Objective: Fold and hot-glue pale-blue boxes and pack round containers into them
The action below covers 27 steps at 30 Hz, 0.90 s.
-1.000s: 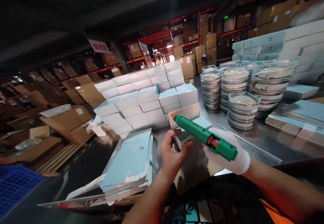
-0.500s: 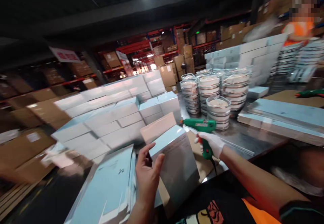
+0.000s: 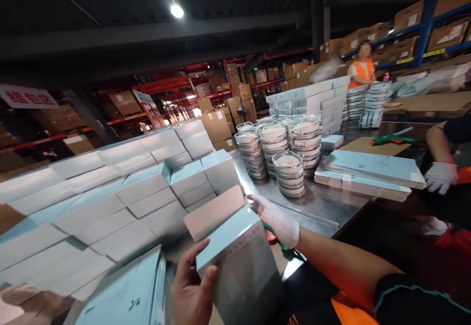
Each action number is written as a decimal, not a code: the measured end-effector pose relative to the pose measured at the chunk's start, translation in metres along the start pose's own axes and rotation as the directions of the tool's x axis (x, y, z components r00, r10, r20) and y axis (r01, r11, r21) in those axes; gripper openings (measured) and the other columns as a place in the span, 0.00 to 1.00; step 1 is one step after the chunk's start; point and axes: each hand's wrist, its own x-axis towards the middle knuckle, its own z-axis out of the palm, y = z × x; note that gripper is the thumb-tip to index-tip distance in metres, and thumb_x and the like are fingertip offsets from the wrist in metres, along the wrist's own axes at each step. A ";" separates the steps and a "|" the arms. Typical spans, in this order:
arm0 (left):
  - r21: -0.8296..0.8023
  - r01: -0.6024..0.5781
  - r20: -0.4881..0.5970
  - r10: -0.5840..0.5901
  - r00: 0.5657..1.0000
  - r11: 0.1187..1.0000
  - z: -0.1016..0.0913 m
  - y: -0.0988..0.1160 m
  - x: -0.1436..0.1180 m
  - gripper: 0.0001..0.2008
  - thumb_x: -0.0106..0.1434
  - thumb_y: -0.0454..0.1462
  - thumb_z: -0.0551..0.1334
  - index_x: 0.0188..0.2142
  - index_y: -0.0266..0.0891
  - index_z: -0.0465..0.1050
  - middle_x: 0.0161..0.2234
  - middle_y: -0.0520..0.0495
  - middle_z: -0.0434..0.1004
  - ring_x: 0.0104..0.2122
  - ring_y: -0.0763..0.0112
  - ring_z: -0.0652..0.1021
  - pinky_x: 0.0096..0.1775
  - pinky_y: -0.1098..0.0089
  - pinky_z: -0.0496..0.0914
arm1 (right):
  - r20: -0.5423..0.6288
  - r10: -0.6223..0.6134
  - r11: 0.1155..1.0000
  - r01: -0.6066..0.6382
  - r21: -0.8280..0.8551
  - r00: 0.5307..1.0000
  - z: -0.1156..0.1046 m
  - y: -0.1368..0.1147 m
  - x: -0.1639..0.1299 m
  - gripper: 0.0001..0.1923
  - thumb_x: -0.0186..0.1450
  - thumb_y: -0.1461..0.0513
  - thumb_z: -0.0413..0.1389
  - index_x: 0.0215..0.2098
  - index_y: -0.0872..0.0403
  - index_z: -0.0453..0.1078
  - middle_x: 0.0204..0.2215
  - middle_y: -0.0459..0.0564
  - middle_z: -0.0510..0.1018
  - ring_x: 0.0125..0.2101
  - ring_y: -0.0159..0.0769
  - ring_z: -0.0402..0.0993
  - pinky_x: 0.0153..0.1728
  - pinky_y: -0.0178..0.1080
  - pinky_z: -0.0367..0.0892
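A pale blue and white carton (image 3: pixel 241 261) stands tilted before me with one end flap (image 3: pixel 215 211) raised. My bare left hand (image 3: pixel 195 281) grips its left side, thumb on the near face and fingers by the top edge. At the far right edge of the carton, my white-gloved right hand (image 3: pixel 281 221) reaches out with fingers stretched and apart. Under that hand a green and red glue gun (image 3: pixel 271 236) shows in part, mostly hidden by the hand and carton. Flat blue cartons (image 3: pixel 117 290) lie stacked to the left.
White cartons (image 3: pixel 147 200) form a wall at left. Stacks of round, clear-lidded containers (image 3: pixel 289 175) stand beyond my right hand. Flat blue boards (image 3: pixel 371 168), another glue gun (image 3: pixel 393 140) and a co-worker's gloved hand (image 3: pixel 439 177) are at right. A person in an orange vest (image 3: pixel 362 73) stands farther back.
My right hand has let go of the glue gun, now low beneath it, and stretched toward the carton's edge. My left hand has closed on the carton. The view has swung right.
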 end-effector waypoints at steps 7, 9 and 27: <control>-0.063 -0.148 0.015 0.149 0.989 0.987 -0.008 -0.024 0.003 0.24 0.55 0.54 0.77 0.43 0.44 0.77 0.55 0.40 0.82 0.59 0.44 0.80 0.51 0.55 0.80 | 0.261 -0.082 0.994 0.058 0.097 0.962 -0.001 -0.040 -0.008 0.44 0.55 0.45 0.74 0.64 0.53 0.71 0.60 0.60 0.78 0.64 0.56 0.72 0.65 0.54 0.66; -0.159 -0.227 0.030 0.235 0.972 0.961 -0.011 -0.022 0.007 0.22 0.56 0.48 0.78 0.45 0.47 0.75 0.51 0.43 0.85 0.55 0.45 0.84 0.51 0.52 0.81 | 0.312 -0.187 0.982 0.172 0.075 0.932 -0.010 -0.028 -0.012 0.47 0.50 0.45 0.78 0.62 0.53 0.72 0.69 0.66 0.69 0.69 0.59 0.65 0.67 0.55 0.64; 0.274 -0.883 0.737 0.507 0.447 0.380 -0.066 0.024 0.066 0.29 0.72 0.51 0.64 0.69 0.52 0.69 0.56 0.41 0.84 0.47 0.52 0.85 0.45 0.60 0.77 | 0.508 -0.572 0.638 0.739 -0.218 0.644 0.009 -0.023 0.007 0.48 0.74 0.40 0.56 0.79 0.59 0.51 0.74 0.68 0.63 0.72 0.47 0.63 0.70 0.44 0.62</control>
